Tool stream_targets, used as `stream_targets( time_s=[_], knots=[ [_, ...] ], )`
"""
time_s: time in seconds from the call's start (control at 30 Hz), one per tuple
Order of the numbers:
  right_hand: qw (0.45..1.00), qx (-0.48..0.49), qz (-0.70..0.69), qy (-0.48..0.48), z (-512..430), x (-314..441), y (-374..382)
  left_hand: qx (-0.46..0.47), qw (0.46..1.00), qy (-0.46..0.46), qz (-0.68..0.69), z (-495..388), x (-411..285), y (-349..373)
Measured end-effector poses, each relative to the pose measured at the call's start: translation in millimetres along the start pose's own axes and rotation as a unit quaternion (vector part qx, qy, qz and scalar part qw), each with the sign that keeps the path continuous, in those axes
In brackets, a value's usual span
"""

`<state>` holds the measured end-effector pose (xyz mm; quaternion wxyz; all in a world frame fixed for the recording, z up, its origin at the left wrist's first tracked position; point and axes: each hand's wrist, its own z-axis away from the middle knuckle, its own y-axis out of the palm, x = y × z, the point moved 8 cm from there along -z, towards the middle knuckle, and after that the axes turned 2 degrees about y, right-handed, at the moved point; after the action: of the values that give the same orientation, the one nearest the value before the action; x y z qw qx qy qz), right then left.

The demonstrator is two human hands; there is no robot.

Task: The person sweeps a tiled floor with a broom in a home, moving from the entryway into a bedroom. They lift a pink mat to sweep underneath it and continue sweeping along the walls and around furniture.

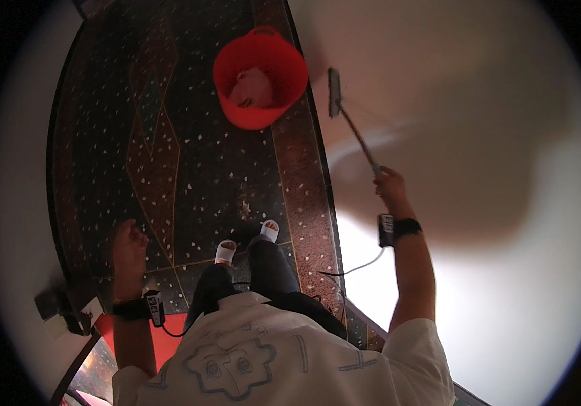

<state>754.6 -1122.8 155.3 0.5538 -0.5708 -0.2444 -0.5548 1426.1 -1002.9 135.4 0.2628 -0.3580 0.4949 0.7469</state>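
My right hand [392, 189] grips the handle of a long-handled tool with a narrow flat head [335, 93], which looks like a squeegee or brush. It is held out against or just in front of the white wall [478, 284]; I cannot tell whether the head touches. Low on the left, my left hand [130, 246] hangs with loosely curled fingers and nothing visible in it. Ahead on the floor stands a red plastic tub [229, 109], with a pale crumpled item [254, 87], perhaps cloth or a bag, inside.
The dark speckled terrazzo floor [209, 172] has reddish diamond inlays and a border strip along the wall. Another pale wall [21, 167] rises on the left. A dark object [59, 307] and a red surface [168, 335] lie at lower left. Cables hang from both wrist straps.
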Motion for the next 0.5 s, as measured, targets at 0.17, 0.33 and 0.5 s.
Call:
stream_targets(
  time_s=[0.17,0.33,0.5],
  knots=[
    [0.980,-0.060,-0.178,-0.059,124,127,-68,0.044,0.997,-0.039,0.056,-8,17,17],
    [0.953,-0.110,-0.229,-0.164,202,189,-104,0.054,0.997,-0.026,0.050,-12,10,47],
    [0.947,-0.111,-0.249,-0.169,192,157,-101,0.058,0.997,-0.016,0.043,-12,0,72]
  ],
)
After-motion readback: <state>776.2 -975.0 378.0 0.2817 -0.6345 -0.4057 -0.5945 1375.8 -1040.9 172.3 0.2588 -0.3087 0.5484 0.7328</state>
